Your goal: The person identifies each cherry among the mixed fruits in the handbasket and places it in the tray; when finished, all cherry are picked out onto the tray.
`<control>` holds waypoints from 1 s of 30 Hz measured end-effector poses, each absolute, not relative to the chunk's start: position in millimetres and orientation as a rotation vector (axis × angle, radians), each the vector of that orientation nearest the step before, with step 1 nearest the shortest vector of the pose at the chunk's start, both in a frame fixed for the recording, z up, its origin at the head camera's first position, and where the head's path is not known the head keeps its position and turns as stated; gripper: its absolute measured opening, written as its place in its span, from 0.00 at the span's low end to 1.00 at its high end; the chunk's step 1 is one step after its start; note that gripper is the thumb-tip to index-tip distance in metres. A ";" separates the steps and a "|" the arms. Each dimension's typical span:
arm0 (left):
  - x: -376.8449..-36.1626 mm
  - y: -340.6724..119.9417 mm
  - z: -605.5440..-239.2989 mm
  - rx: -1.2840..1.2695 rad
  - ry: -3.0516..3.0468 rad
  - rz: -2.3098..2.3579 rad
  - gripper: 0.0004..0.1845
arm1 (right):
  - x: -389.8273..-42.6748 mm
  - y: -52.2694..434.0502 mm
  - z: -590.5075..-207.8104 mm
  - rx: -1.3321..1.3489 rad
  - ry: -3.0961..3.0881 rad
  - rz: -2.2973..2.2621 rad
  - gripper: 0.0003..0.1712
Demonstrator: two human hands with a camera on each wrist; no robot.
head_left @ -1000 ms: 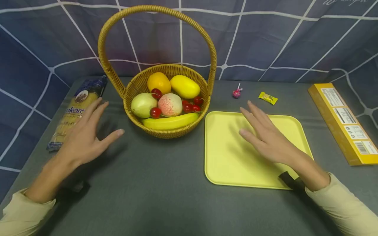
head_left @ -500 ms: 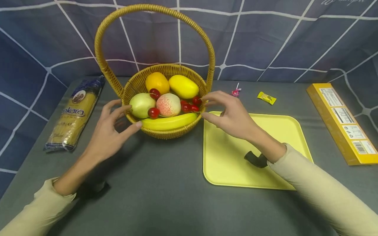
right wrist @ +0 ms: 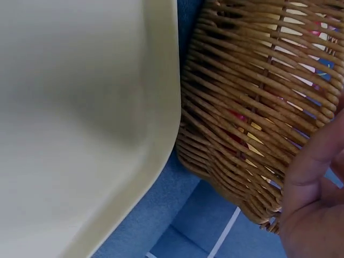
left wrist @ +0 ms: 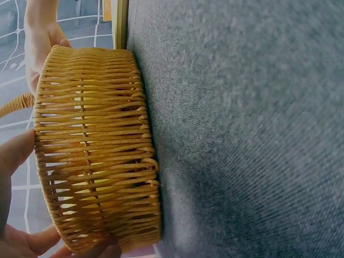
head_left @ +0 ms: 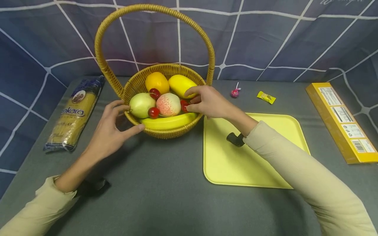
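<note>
Wicker basket sits on the grey surface in the head view, just left of the yellow tray. The right hand reaches over the basket's right rim, its fingertips curled around a red cherry lying between the peach and the yellow mango, directly under that grip. The left hand rests against the basket's left wall, thumb and fingers spread and relaxed, holding nothing; it steadies the basket, and the right hand is plainly the nearer to the cherry. The banana lies along the front rim, its long axis running left to right.

From the left wrist, the woven wall fills the frame, with fingers touching it.

From the right wrist, the basket stands just beside the tray's edge; red shows through the weave, and the fingertips themselves are out of sight.
</note>
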State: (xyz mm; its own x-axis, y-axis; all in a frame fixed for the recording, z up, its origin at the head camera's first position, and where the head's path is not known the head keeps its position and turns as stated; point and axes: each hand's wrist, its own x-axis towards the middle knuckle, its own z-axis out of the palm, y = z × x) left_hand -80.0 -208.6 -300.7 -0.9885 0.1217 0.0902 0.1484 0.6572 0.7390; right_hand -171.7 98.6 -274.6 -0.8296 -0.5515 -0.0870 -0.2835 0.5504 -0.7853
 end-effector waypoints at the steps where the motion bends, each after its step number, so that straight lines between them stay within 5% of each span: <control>1: -80.6 -208.9 -301.4 -0.231 -2.823 -1.279 0.39 | -173.1 97.4 -275.3 -0.701 2.471 -1.125 0.24; 10: -83.8 -209.6 -305.2 -0.222 -2.759 -1.378 0.35 | -176.5 87.0 -283.6 -0.882 2.614 -0.883 0.20; 30: -82.6 -208.9 -304.8 -0.200 -2.748 -1.385 0.33 | -172.0 84.4 -291.3 -0.832 2.701 -0.919 0.15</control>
